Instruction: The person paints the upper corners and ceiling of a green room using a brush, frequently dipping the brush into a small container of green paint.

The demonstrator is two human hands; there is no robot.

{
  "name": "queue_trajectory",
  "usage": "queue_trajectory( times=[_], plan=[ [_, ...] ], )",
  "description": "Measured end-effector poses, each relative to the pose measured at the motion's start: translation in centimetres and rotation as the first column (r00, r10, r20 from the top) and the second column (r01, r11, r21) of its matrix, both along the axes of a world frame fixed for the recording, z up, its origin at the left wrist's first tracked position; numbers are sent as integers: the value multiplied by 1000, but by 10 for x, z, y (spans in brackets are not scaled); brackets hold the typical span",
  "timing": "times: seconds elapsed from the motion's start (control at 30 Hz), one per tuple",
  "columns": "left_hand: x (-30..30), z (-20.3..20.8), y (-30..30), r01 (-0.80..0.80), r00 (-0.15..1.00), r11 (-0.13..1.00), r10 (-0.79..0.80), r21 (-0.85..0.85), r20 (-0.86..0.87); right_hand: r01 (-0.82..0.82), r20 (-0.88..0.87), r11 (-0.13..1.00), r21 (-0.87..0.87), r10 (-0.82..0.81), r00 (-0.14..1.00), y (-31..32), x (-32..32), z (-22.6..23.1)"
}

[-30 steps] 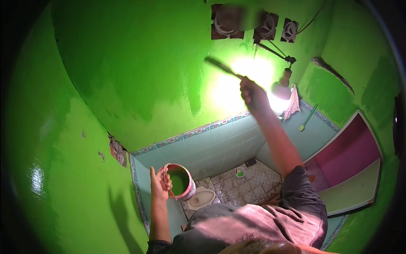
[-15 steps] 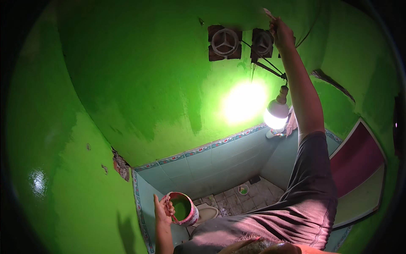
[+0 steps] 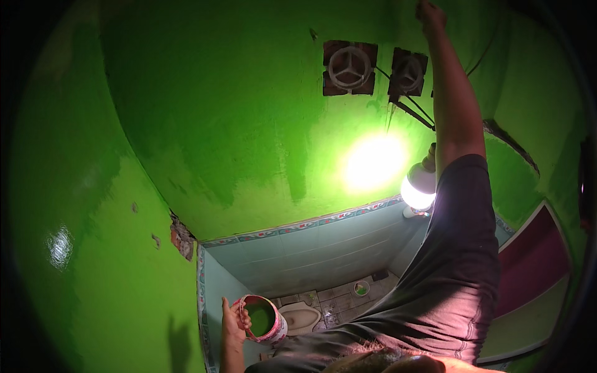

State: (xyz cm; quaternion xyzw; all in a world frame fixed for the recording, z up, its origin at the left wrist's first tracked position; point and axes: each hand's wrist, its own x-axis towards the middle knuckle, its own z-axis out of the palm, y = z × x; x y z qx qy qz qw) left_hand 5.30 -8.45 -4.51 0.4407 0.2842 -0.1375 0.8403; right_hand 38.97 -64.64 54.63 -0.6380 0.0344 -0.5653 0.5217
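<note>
1. Setting: small room, green wall (image 3: 217, 112) with darker and lighter patches filling the upper frame; pale blue tiles (image 3: 298, 255) run below it, edged by a patterned border (image 3: 305, 220).
2. Left hand (image 3: 236, 320), lower left of the frame: fingers curled around the near side of a bucket (image 3: 282, 327), thumb pointing up, clear of it. Bucket hangs in the air, mouth toward the camera, green liquid (image 3: 256, 320) inside. Probably gripped at the rim so that the opening stays free and the load steady.
3. Right hand (image 3: 431, 18), at the top edge: arm stretched far up, presumably because the high part of the wall calls for it. Fingers look bent inward; cannot tell whether they grasp anything, as the frame cuts off there.
4. Lamp (image 3: 418, 186), right of centre, lit, close to the wall; likely placed there to light it.
5. Beneath, lower centre: squat toilet (image 3: 300, 318) just beside the bucket in view, and a small cup (image 3: 361, 288) on the floor (image 3: 339, 303).
</note>
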Motion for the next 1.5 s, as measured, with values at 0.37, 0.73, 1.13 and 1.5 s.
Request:
queue_trajectory(
  times=[0.37, 0.73, 1.13, 1.5],
  plan=[
    [4, -19, 3, 17, 1000, 1000, -18, -22, -19, 7, -166, 985, -173, -36, 985, -69, -14, -86],
    [3, -21, 2, 33, 999, 999, -33, -5, 8, 69, -83, 972, -224, -89, 993, -41, -7, 26],
    [2, -33, 6, 29, 998, 999, -30, -16, -47, -72, -225, 991, -111, 45, 973, -41, -22, -88],
    [7, -30, 0, 49, 998, 999, -49, -5, -34, -184, 11, 981, 69, 184, 983, -60, -7, -52]
  ],
)
